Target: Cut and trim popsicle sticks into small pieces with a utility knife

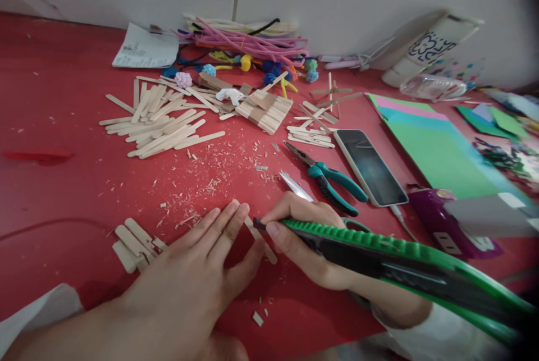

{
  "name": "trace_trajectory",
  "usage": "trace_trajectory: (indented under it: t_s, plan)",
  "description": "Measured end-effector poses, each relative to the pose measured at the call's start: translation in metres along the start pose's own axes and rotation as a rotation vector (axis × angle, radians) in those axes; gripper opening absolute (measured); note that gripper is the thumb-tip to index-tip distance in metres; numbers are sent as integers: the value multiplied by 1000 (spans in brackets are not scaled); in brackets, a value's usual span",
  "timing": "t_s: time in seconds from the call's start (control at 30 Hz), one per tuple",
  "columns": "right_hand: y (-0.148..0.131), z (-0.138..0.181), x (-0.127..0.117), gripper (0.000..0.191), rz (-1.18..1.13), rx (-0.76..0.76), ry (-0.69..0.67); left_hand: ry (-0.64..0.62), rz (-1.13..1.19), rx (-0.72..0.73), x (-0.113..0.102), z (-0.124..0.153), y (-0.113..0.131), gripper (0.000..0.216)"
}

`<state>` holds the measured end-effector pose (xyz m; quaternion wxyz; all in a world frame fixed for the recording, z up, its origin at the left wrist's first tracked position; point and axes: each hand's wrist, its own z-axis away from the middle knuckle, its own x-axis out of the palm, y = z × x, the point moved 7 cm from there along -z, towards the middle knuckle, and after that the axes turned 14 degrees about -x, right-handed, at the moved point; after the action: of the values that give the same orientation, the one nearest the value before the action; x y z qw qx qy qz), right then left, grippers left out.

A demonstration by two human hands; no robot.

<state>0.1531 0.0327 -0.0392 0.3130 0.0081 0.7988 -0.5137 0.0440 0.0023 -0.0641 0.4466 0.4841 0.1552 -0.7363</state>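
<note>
My left hand lies flat on the red table, fingers stretched out and pressing down a wooden craft stick. My right hand grips a green and black utility knife, its tip touching the stick just beside my left fingertips. Several short cut stick pieces lie to the left of my left hand. Wood shavings are scattered around.
A heap of craft sticks and a glued stick panel lie further back. Teal pliers, a phone, coloured paper sheets and pink pipe cleaners are nearby. A purple object sits at right.
</note>
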Motion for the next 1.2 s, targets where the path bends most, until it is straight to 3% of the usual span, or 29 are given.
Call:
trace_trajectory:
  t_s: [0.37, 0.53, 0.73, 0.97, 1.2]
  plan:
    - [-1, -2, 6, 9, 69, -60, -86, -12, 14, 31, -1, 0, 3, 91]
    - [-5, -8, 8, 10, 156, -127, -144, 3, 17, 34, -1, 1, 5, 103]
    - [11, -1, 7, 16, 22, -3, -97, 40, -10, 3, 2, 1, 4, 108]
    - [-5, 1, -8, 15, -34, -39, 99, 34, -30, -11, 2, 2, 4, 98]
    - [0, 0, -1, 17, -13, -69, 48, 95, 10, 26, 0, 1, 4, 97]
